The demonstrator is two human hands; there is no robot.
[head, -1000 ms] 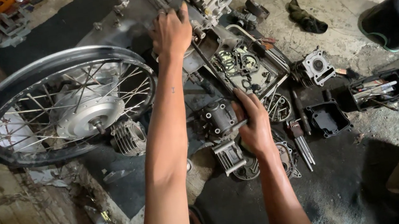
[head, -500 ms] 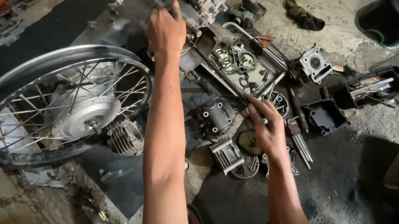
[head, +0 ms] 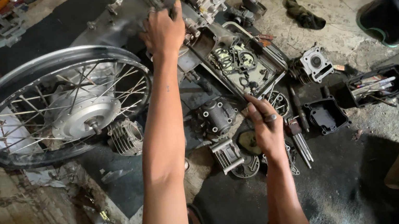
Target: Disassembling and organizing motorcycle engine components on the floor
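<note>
Head cam: left hand (head: 163, 28) clamped on engine casing (head: 118, 24), right hand (head: 266, 125) loosely curled, empty beside the gasket tray (head: 277, 66); brace firmly.

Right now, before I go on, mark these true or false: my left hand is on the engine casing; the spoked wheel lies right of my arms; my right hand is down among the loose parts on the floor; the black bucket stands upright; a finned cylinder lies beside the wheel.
1. The left hand rests on the engine casing: true.
2. The spoked wheel lies right of the arms: false, it lies to their left.
3. The right hand is down among the loose parts on the floor: true, though whether it grips anything cannot be told.
4. The black bucket stands upright: false, it sits upside down, bottom up.
5. A finned cylinder lies beside the wheel: true, at its lower right rim.
</note>
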